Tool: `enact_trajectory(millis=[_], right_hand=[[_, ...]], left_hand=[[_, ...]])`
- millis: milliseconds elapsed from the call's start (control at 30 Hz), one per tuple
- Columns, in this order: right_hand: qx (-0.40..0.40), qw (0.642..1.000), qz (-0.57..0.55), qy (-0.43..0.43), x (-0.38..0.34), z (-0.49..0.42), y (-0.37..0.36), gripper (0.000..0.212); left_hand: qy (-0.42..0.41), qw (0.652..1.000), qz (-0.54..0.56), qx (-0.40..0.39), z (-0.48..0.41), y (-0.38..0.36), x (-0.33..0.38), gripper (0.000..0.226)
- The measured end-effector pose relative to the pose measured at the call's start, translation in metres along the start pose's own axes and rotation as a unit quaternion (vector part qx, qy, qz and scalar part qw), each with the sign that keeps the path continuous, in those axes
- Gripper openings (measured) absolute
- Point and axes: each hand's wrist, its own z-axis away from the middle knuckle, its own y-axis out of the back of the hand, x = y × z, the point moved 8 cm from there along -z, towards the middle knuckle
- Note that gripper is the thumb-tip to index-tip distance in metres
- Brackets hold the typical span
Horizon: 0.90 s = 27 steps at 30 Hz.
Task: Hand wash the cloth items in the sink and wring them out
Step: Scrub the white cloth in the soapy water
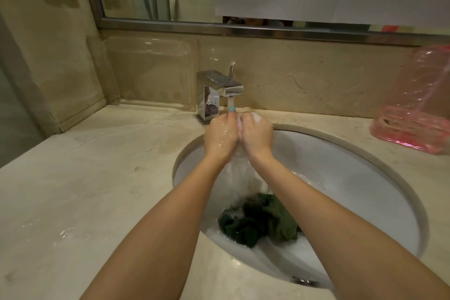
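We see the left hand [220,135] and right hand [257,134] pressed together, fingers curled, under the running square chrome faucet [219,91]. There's something pale and foamy between them; we can't tell if it's gripped. Water [238,173] pours off the wrists. The crumpled dark green cloth [263,221] lies wet at the bottom of the white oval sink [353,165]. A pink plastic bag [418,109] sits on the beige marble counter [85,190].
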Motion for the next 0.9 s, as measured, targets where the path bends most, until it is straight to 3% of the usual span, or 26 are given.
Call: enact_trajectory(millis=[133, 333, 433, 500, 567, 667, 767, 900], right_hand=[[-0.030, 0.987, 0.099, 0.126, -0.021, 0.005, -0.002, 0.039], [-0.121, 0.984, 0.125, 0.022, -0.002, 0.006, 0.001, 0.021], [-0.168, 0.973, 0.153, -0.031, -0.007, 0.006, 0.006, 0.019], [-0.229, 0.955, 0.170, -0.080, -0.006, 0.013, 0.010, 0.022], [-0.254, 0.944, 0.199, -0.068, -0.012, 0.017, 0.016, 0.025], [-0.203, 0.963, 0.176, -0.008, -0.033, 0.015, 0.025, 0.026], [-0.135, 0.984, 0.098, -0.055, -0.037, 0.013, 0.039, 0.025], [-0.064, 0.990, 0.121, -0.041, -0.044, 0.007, 0.055, 0.027]], left_hand=[[0.106, 0.982, 0.139, -0.067, 0.007, -0.010, -0.009, 0.034], [0.208, 0.951, 0.127, -0.191, 0.029, -0.007, -0.024, 0.050], [0.172, 0.957, 0.094, -0.215, 0.028, 0.010, -0.016, 0.035], [0.094, 0.976, 0.049, -0.192, 0.020, 0.029, -0.007, 0.031], [0.030, 0.980, 0.045, -0.192, 0.017, 0.046, -0.002, 0.031], [-0.009, 0.971, 0.067, -0.229, 0.027, 0.059, 0.003, 0.034], [-0.021, 0.962, 0.081, -0.261, 0.038, 0.064, 0.013, 0.026], [-0.029, 0.977, 0.001, -0.211, 0.035, 0.072, 0.019, 0.022]])
